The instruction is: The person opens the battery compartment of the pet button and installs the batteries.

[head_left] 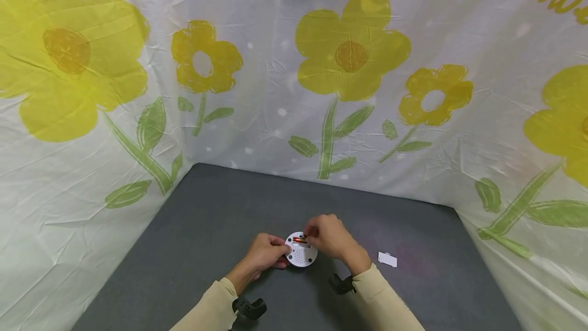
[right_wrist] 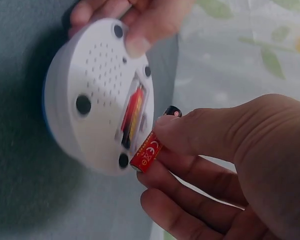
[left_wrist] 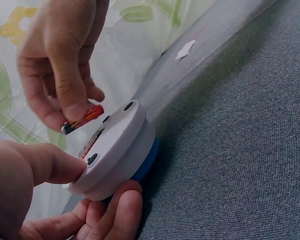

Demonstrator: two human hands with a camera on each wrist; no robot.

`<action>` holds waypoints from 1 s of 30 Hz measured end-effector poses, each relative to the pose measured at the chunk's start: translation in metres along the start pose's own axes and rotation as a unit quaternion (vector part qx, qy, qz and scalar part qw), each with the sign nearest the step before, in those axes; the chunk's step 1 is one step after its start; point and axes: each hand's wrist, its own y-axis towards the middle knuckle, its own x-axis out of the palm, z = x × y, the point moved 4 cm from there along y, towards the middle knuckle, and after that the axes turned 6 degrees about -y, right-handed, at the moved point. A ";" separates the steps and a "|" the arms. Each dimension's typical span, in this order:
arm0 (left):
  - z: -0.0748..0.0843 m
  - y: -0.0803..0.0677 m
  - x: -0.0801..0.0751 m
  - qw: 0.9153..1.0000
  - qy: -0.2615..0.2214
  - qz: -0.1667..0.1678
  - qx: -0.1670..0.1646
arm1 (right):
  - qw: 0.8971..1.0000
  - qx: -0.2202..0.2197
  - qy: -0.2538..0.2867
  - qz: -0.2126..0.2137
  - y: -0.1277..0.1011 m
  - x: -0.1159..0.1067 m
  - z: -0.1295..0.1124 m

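Note:
A round white device (head_left: pixel 301 255) with speaker-like holes, dark rubber feet and a blue far side lies with its underside facing up. My left hand (head_left: pixel 268 252) grips its left rim, thumb on top and fingers beneath. One red and black battery (right_wrist: pixel 132 110) sits in the open battery compartment, as the right wrist view shows. Between thumb and fingers, my right hand (head_left: pixel 332 237) pinches a second red and black battery (right_wrist: pixel 149 150). That battery is just above the compartment, apart from the device in the left wrist view (left_wrist: pixel 85 118).
On the dark grey table (head_left: pixel 239 203), a small white battery cover (head_left: pixel 388 259) lies to the right of the hands. A white curtain (head_left: pixel 271 65) printed with yellow flowers surrounds the table at the back and sides. Each wrist wears a black strap mount.

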 end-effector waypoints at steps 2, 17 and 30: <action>0.000 0.000 0.000 1.000 0.000 0.002 0.000 | 1.000 -0.003 0.004 -0.007 0.004 0.003 -0.004; -0.001 0.000 -0.001 1.000 0.002 0.004 0.000 | 0.999 -0.037 0.003 -0.010 0.013 0.018 -0.021; 0.000 0.000 -0.002 1.000 -0.001 0.007 -0.001 | 0.999 -0.029 -0.005 -0.013 0.012 0.024 -0.015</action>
